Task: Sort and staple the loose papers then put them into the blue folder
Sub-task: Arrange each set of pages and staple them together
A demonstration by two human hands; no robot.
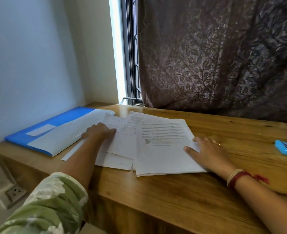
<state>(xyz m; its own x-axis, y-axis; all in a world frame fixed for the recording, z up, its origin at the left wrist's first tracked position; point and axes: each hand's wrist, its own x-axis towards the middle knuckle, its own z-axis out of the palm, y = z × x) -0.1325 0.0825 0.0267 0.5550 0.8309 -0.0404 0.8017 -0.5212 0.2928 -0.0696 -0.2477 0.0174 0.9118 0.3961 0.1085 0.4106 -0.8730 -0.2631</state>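
Observation:
Several loose printed papers [159, 149] lie fanned out in the middle of the wooden desk [181, 196]. My left hand [99, 131] rests flat on the left sheets, close to the blue folder [38, 132], which lies shut at the desk's left end with white sheets on it. My right hand [206, 152] lies with fingers spread on the right edge of the top printed sheet. A light blue stapler [282, 147] sits on the desk at the far right, apart from both hands.
A dark patterned curtain [220, 56] hangs behind the desk, next to a window frame [131, 56]. A white wall [29, 65] borders the left. A wall socket [14, 191] sits below the desk's left end.

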